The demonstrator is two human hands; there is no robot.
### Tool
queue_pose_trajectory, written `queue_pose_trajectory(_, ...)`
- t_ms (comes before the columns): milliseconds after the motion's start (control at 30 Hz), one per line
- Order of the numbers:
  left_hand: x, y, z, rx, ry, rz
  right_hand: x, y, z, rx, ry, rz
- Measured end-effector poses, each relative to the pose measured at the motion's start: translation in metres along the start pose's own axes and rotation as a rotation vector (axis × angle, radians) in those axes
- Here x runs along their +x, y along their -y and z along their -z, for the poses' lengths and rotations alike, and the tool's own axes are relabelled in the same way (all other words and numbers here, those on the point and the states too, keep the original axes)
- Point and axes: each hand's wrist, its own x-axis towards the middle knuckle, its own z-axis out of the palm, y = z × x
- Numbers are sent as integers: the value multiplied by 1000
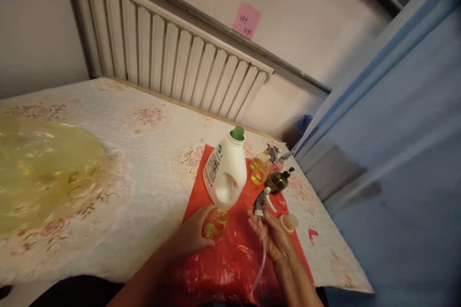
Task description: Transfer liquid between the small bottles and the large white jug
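Note:
My left hand (194, 230) is wrapped round a small clear bottle (215, 225) with an orange-yellow tint, its open neck at the upper right. In my right hand (275, 240) is a grey and white trigger spray head (260, 202), gripped near its collar. A thin pale dip tube (261, 268) hangs down from it past the palm. Just beyond my hands a large white jug (230, 168) with a handle stands on a red plastic sheet (237, 254). A green spout (237, 132) shows in the jug's mouth.
Several bottles stand right of the jug, among them an amber bottle (260, 172) and a dark green pump bottle (277, 182). A round cap (288, 222) lies at the sheet's right edge. A yellowish plastic bag (46, 168) covers the left. Behind are a radiator (162, 43) and blue curtain (392, 129).

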Motion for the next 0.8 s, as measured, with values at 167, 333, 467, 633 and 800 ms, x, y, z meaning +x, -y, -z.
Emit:
queue_pose_trajectory(167,-1,8,-4,13,-28,12,-3,5,8,55,22,-55)
queue_pose_trajectory(333,-4,0,-6,42,-73,49,-12,15,18,60,103,-46)
queue_pose_trajectory(467,-7,-21,-4,38,-101,89,-17,23,35,61,124,-5)
queue_pose_trajectory(633,-17,-44,-7,-76,-140,125,-20,28,59,94,94,42)
queue_pose_trajectory(800,-25,-69,-26,-520,-63,150,-24,31,72,95,124,91)
